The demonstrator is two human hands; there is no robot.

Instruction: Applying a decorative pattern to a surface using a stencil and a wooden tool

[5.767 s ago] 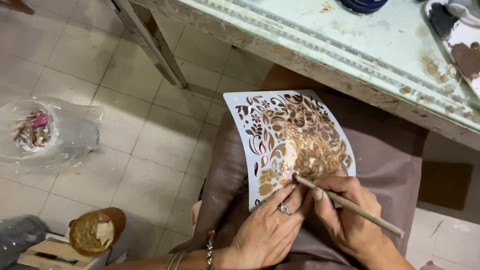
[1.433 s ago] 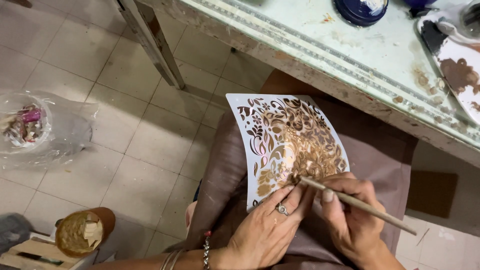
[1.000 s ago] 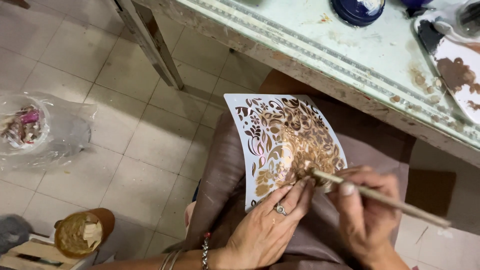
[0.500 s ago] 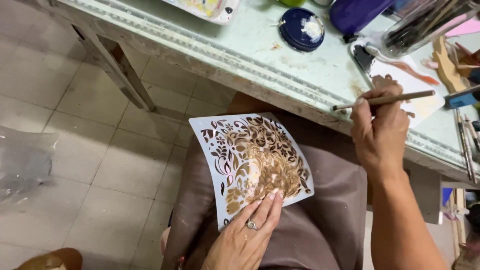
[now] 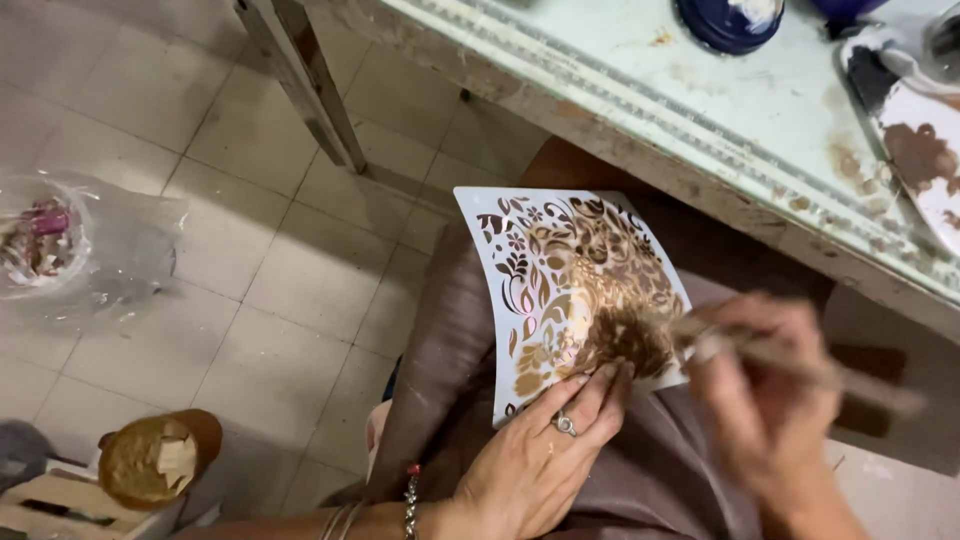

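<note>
A white floral stencil (image 5: 560,290) lies over mauve fabric (image 5: 450,380) on my lap, its cut-outs smeared with gold-brown paint. My left hand (image 5: 540,460), wearing a ring and bracelets, presses flat on the stencil's lower edge with fingers spread. My right hand (image 5: 760,400), blurred by motion, grips a thin wooden-handled brush (image 5: 800,365). The brush tip touches the stencil's lower right part, beside my left fingertips.
A pale green worktable (image 5: 720,110) runs across the top, with a dark blue jar (image 5: 730,20) and a white palette (image 5: 915,150) with brown paint. On the tiled floor at left sit a clear plastic bag (image 5: 80,250) and a brown pot (image 5: 155,460).
My right hand came down from the palette on the table and put the brush back on the stencil. My left hand stayed on the stencil's lower edge.
</note>
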